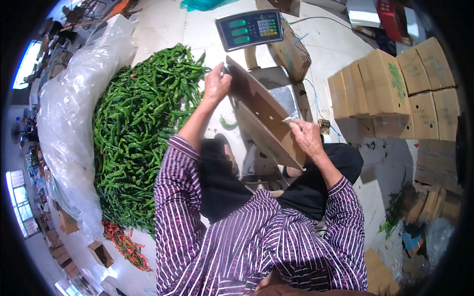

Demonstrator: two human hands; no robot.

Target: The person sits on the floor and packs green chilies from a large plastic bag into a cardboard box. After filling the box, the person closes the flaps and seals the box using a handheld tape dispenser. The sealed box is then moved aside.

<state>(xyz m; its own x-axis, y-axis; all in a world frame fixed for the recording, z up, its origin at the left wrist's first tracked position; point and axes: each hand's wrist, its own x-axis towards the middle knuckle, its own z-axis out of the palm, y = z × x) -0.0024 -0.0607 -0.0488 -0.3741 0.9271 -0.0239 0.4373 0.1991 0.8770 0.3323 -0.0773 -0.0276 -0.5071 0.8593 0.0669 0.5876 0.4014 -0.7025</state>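
Between my two hands a partly opened cardboard box (262,107) is tilted over my lap, its inside showing brown. My left hand (217,83) grips a flap at the box's upper left end. At the lower right end my right hand (308,137) is closed on the cardboard edge. A large heap of green chili peppers (140,137) lies to my left. Behind the box stands a weighing scale, its metal platform (285,98) partly covered and its keypad display (250,30) lit green.
Clear plastic sheeting (66,122) borders the heap's left side. Red chili peppers (124,246) lie below it, near a small open box (100,254). Flattened cartons (294,55) lean behind the scale. Closed cartons (385,83) are stacked at right. A yellow tape measure (324,126) is near my right hand.
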